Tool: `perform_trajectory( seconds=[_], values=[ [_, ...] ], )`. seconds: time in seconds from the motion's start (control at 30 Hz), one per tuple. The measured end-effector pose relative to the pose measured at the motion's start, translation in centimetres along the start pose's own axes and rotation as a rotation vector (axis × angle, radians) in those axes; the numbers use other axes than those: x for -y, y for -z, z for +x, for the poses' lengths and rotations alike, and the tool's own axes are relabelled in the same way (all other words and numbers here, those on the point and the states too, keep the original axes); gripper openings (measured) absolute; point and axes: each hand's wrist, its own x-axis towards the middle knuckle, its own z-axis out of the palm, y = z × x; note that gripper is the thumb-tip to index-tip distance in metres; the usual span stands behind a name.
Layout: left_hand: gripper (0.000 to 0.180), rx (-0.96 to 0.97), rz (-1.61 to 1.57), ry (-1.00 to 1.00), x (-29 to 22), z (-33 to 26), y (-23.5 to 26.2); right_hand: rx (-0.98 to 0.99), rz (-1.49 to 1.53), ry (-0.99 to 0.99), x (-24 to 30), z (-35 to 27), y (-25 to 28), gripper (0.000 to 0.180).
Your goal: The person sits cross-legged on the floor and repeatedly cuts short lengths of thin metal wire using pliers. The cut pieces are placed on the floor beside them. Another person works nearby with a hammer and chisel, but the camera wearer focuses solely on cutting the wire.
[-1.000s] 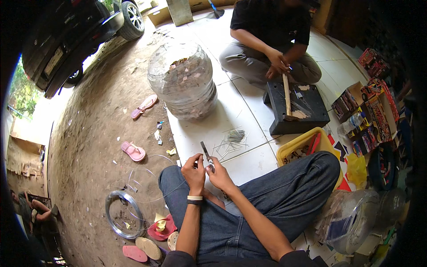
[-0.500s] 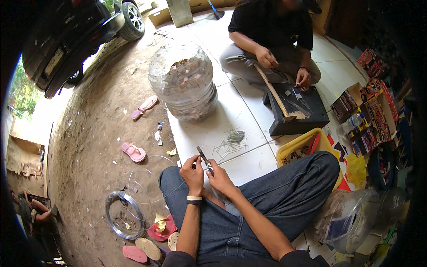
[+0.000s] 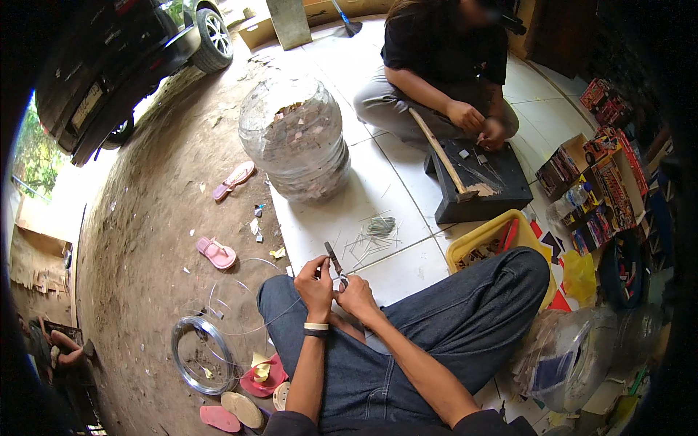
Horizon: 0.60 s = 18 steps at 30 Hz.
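Observation:
In front of my lap, both hands are close together. My left hand (image 3: 315, 285) is closed on a thin wire (image 3: 280, 317) that runs up to it over my left knee. My right hand (image 3: 356, 296) is closed round a dark, narrow hand tool (image 3: 332, 256) with a shiny metal part near the fingers. It looks like pliers, but the exact kind is unclear. The tool's straight end points away from me, beside my left fingertips. On the white tiles just beyond lies a pile of short cut wires (image 3: 379, 227). The wire coil (image 3: 179, 356) rests on the dirt at left.
A large clear plastic container (image 3: 294, 145) holding scraps stands beyond my hands. Across from me a person works at a low black stool (image 3: 483, 200) with a hammer (image 3: 443, 163) on it. A yellow basket (image 3: 451, 254) is by my right knee; pink sandals (image 3: 217, 253) lie left.
My right hand has curled in tighter round the tool, close against my left hand. The other person's two hands have come together over the stool. My view has shifted slightly.

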Motion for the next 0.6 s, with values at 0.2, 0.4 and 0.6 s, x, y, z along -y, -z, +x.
perform_trajectory(
  seconds=[0.2,0.4,0.6],
  values=[
    [0.013,0.013,-0.014,0.047,0.0,0.0,-0.1,-0.074,-0.006,-0.038,0.5,-0.3,-0.6,0.032],
    [0.014,-0.018,0.031,0.098,0.3,0.0,0.0,-0.237,0.140,-0.038,0.3,0.4,-0.1,0.032],
    [0.012,-0.023,0.005,0.148,-0.1,0.2,0.2,0.097,0.191,0.080,0.1,0.2,0.4,0.034]
  ],
)
